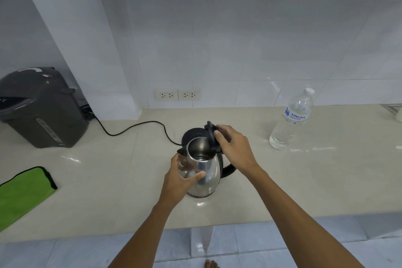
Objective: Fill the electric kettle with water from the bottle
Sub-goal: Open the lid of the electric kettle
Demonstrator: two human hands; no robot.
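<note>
**Lid up, bottle capped: spill risk ahead**

Head view: the lid (212, 135) could drop back if the right hand (233, 148), pinched on it, lets go to fetch the bottle (291, 119), far right and capped. The left hand (181, 177) is wrapped around the kettle (205, 172); a loose hold could let it tip. The kettle is shiny steel with a black handle, standing near-centre on the counter (108, 180), off its base (192, 135) just behind.

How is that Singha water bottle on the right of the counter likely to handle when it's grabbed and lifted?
The water bottle looks tall and narrow, standing upright, so a sideways nudge may well tip it. It seems largely full, so probably fairly heavy for its size. Its clear walls look like thin plastic, likely to give under a firm squeeze. The white cap appears on, so it shouldn't spill.
</note>
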